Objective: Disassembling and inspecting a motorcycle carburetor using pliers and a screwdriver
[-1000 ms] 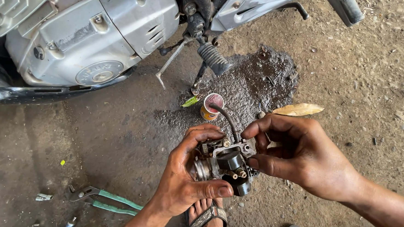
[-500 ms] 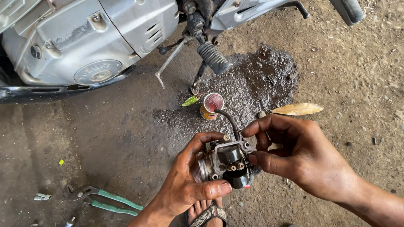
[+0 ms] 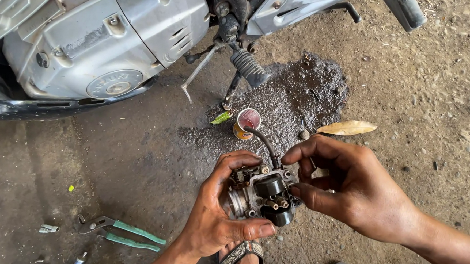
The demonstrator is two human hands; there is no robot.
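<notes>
1. Head view: the carburetor (image 3: 261, 197) sits between both hands, below the small cup (image 3: 248, 122) on the ground.
2. The left hand (image 3: 217, 211) wraps it from the left; the fingers curl over its top and the thumb presses under it.
3. The right hand (image 3: 350, 189) touches it from the right; forefinger and thumb are pinching at its edge, near the black hose (image 3: 264, 141).
4. The pliers (image 3: 120, 232) lie well left of the carburetor; the engine (image 3: 90, 38) stands above them.

The left hand (image 3: 214, 216) curls palm-up, thumb pressed across; the right hand (image 3: 350, 189) reaches in, fingers pinched, forearm extended.
</notes>
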